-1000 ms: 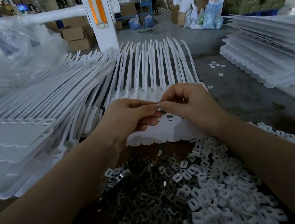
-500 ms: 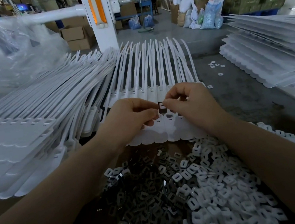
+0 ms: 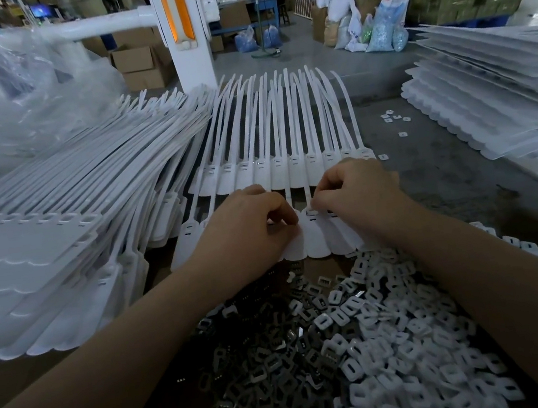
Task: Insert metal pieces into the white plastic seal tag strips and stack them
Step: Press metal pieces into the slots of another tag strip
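Seating a metal clip in the seal strip

The strip sheet lies flat before the clip pile; looks light, bendy, so hold the stiff head. Right hand pinches at the slot, left hand curled, pressing the sheet down.

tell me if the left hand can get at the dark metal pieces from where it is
Probably yes: the left hand rests on the tag strip, and the metal pieces lie uncovered just below its wrist, nothing between them.
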Motion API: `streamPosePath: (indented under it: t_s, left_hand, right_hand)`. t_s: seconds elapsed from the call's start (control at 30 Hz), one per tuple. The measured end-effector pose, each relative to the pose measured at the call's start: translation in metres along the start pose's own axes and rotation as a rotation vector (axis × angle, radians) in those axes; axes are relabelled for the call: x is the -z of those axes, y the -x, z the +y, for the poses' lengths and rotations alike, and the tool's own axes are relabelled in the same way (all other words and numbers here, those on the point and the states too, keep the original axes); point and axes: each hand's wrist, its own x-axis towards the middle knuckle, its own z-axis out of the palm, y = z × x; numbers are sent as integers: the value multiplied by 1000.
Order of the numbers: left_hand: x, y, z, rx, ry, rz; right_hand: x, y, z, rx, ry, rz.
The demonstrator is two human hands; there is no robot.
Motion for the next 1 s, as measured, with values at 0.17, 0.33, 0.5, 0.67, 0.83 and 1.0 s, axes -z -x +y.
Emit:
streamPosePath:
  t_s: [0.17, 0.33, 0.5, 0.67, 0.83, 1.0]
  left_hand:
    - [-2, 0, -1, -66, -70, 18]
    - [-3, 2, -2, -171, -177, 6]
    - [-2, 3, 0, -208, -237, -30]
    - [-1, 2, 1, -264, -372, -71]
    - [-2, -1, 5, -367, -555, -58]
    - [-6, -4, 11, -373, -571, -42]
  right_hand:
    - [0, -2, 1, -5, 27, -34]
    - [0, -5, 0, -49, 66, -99]
    - [-2, -5, 3, -64, -189, -51]
    - [-4, -6, 4, -81, -282, 20]
    - [-7, -6, 4, -55, -211, 28]
    - [-7, -4, 3, -55, -196, 34]
